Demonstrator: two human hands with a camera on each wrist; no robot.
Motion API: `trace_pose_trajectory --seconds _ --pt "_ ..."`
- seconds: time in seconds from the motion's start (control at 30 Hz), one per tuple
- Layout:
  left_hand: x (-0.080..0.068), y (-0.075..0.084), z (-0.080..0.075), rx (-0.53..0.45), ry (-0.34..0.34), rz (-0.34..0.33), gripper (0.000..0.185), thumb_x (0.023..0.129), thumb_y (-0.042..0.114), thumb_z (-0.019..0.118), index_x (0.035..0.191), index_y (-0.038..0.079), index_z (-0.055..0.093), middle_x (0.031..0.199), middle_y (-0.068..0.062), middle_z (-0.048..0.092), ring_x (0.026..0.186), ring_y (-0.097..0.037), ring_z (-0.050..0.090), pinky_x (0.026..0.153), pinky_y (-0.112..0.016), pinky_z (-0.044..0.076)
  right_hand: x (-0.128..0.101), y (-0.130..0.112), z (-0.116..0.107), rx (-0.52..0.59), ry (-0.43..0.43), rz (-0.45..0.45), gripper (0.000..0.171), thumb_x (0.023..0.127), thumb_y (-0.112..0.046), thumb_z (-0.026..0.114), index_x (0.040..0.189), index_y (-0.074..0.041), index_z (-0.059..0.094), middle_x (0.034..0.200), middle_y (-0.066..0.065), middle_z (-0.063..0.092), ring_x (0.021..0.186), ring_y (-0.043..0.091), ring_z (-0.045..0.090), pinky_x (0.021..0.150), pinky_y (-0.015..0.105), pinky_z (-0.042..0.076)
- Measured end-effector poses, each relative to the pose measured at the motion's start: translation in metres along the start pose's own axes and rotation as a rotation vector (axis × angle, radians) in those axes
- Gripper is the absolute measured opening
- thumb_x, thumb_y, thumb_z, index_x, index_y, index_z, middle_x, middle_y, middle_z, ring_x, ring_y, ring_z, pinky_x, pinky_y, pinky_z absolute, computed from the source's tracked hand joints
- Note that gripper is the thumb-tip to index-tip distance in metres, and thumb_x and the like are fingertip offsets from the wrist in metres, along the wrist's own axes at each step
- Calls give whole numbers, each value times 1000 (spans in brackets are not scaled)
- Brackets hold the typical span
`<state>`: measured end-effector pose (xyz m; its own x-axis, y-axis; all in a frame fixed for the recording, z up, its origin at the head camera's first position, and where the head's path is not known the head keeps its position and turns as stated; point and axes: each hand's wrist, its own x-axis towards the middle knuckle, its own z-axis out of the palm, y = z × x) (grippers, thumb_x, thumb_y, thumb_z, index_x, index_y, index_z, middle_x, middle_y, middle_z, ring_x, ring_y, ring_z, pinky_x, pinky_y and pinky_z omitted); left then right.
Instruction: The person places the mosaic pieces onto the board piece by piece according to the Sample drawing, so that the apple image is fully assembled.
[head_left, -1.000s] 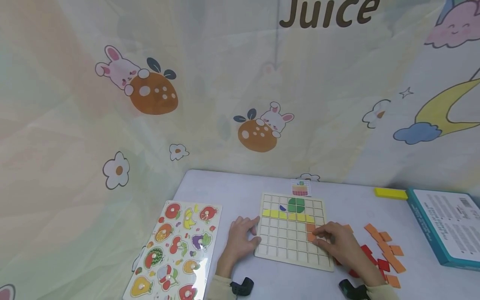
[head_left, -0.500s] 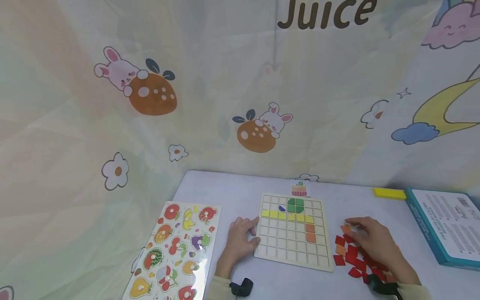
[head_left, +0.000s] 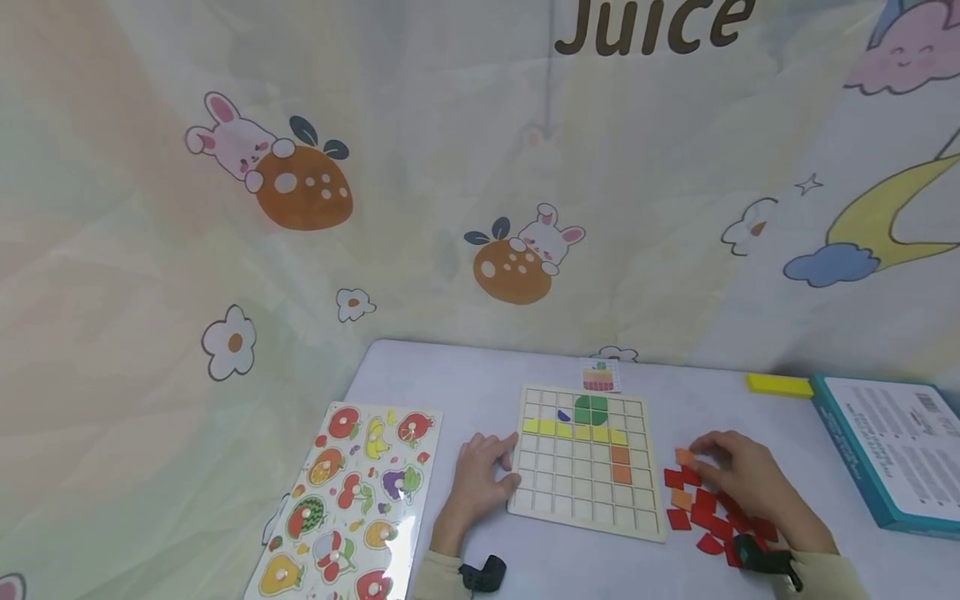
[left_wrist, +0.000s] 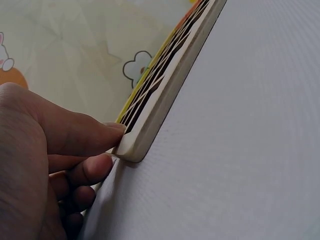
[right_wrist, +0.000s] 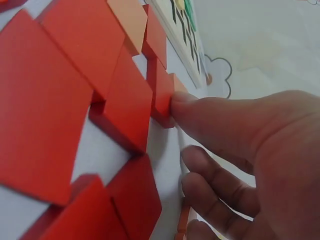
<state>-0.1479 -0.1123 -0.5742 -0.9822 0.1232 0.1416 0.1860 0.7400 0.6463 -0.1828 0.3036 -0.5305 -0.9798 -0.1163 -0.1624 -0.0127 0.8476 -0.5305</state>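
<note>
In the head view, a wooden grid board [head_left: 562,479] lies at the table's middle, bearing a row of yellow tiles [head_left: 564,430], green pieces [head_left: 591,410], a small blue piece [head_left: 564,415] and two orange tiles [head_left: 621,474]. My left hand [head_left: 480,475] holds the board's left edge; its thumb [left_wrist: 90,132] lies on the rim in the left wrist view. Right of the board, my right hand [head_left: 738,471] pinches an orange square tile [head_left: 683,456] at the top of a pile of red tiles [head_left: 705,504]. In the right wrist view, the thumb [right_wrist: 200,110] partly covers that tile.
A small picture card [head_left: 599,377] lies behind the board. To the left is a fruit puzzle board [head_left: 352,500]. A yellow block [head_left: 780,386] and a teal-edged box [head_left: 900,450] stand at the right. A printed cloth [head_left: 420,167] hangs behind the table.
My right hand has left the orange tiles on the board and moved right to the loose pile. There, an orange tile and nearby red tiles have shifted slightly left. My left hand stays put.
</note>
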Motion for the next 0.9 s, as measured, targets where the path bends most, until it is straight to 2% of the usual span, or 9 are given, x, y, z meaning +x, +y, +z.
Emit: trace_pose_trajectory --seconds 0.17,0.3,0.47,0.73,0.9 --pt "1 1 1 -16 -8 -10 62 81 18 80 142 13 69 76 16 51 84 -3 39 82 -29 33 1 -5 -2 7 -33 33 58 78 -36 93 119 -3 69 116 18 72 103 32 66 86 50 62" --pt "1 1 1 -11 -4 -7 62 80 18 80 141 13 69 75 16 51 84 -3 39 81 -29 33 2 -11 -2 36 -60 45 52 83 -29 90 121 -1 69 110 15 74 93 24 65 77 39 63" --pt "0 1 1 -7 1 -5 62 80 19 80 141 14 69 75 17 50 84 -3 40 81 -29 33 3 -16 -1 66 -103 42 45 90 -22 83 128 -3 68 103 8 69 80 18 60 64 29 56" --pt "0 1 -1 -12 -6 -14 62 80 20 79 141 15 69 76 18 50 84 -3 40 81 -28 33 1 -18 5 29 -79 -70 34 90 -16 80 122 -7 72 97 2 68 83 17 57 64 23 51" --pt "0 1 -1 -14 -5 -18 62 81 19 79 142 14 69 76 16 51 84 -3 39 81 -29 33 -1 -18 13 64 -6 -129 46 93 -19 80 136 -14 65 95 1 65 79 14 56 62 23 50"
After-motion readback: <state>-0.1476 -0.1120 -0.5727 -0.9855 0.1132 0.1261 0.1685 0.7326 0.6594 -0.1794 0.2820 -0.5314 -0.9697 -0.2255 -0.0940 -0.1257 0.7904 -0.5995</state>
